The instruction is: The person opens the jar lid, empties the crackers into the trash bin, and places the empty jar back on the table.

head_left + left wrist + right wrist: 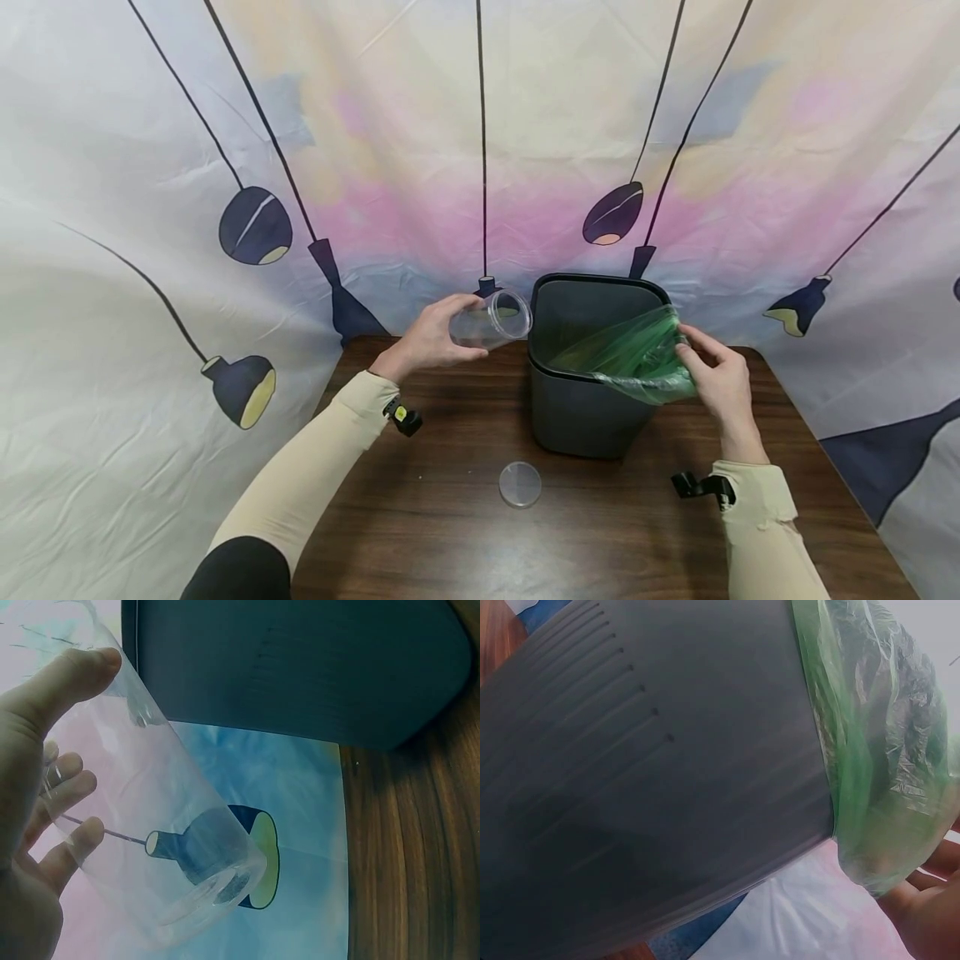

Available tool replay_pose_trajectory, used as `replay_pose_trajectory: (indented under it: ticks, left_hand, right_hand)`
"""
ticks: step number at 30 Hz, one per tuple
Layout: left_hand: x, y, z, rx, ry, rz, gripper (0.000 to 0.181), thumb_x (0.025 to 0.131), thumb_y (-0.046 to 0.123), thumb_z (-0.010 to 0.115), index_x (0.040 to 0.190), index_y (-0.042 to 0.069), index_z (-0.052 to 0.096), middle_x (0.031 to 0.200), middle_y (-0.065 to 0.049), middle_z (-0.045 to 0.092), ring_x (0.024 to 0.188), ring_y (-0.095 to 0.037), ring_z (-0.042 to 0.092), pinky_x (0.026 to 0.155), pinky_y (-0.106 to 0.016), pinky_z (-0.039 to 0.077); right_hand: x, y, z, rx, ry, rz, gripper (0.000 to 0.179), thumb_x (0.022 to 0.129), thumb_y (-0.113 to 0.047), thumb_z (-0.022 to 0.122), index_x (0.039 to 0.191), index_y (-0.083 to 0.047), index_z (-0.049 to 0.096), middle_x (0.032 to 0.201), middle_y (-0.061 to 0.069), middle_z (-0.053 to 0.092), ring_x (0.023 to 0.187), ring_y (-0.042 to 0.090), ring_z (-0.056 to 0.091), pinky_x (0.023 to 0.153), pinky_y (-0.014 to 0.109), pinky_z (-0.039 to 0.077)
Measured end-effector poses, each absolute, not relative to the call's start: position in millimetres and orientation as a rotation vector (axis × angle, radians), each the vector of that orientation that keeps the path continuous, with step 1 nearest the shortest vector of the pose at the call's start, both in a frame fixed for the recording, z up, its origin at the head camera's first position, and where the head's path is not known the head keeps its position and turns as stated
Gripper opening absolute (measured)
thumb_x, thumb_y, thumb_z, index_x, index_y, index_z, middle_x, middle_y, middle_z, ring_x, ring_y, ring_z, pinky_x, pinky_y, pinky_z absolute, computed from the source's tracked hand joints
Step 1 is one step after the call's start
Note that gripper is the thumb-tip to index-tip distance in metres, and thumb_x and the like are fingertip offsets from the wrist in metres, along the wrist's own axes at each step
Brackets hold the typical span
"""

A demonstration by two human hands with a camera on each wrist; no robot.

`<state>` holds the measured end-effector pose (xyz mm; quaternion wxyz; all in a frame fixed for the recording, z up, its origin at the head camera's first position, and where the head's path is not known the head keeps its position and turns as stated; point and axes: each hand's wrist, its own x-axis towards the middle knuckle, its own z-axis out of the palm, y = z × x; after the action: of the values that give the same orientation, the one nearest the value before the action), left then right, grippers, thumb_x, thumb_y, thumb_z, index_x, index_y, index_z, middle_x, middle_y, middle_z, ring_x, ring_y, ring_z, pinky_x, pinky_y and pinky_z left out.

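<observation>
My left hand grips a clear plastic jar, tipped on its side with its open mouth toward the dark grey trash bin. In the left wrist view the jar is see-through, with thumb and fingers curled round it. At the bin's right rim, my right hand pinches a thin green plastic bag that hangs partly inside the bin and folds over its edge. The right wrist view shows the green bag draped over the rim beside the fingers.
A round clear lid lies on the dark wooden table in front of the bin. Behind the table hangs a cloth backdrop printed with lamps. The bin stands near the table's back edge.
</observation>
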<state>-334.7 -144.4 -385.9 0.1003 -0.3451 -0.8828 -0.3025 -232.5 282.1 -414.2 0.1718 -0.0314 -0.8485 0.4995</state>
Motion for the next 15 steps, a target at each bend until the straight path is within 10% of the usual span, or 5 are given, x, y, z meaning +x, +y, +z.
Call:
replay_pose_trajectory:
  ticks: [15]
  left_hand:
    - [-335.5,-151.0,-398.4,-1.009,-2.566,-0.901,0.080,0.069,0.040,0.087,0.136,0.011,0.053,0.133,-0.007,0.058,0.114,-0.025,0.057,0.094,-0.045,0.049]
  right_hand:
    - [-231.6,280.9,-413.0,-0.094,-2.414,1.416,0.046,0.096,-0.043,0.057,0.139,-0.024,0.056,0.137,0.003,0.057,0.105,-0.013,0.047,0.077,0.014,0.043]
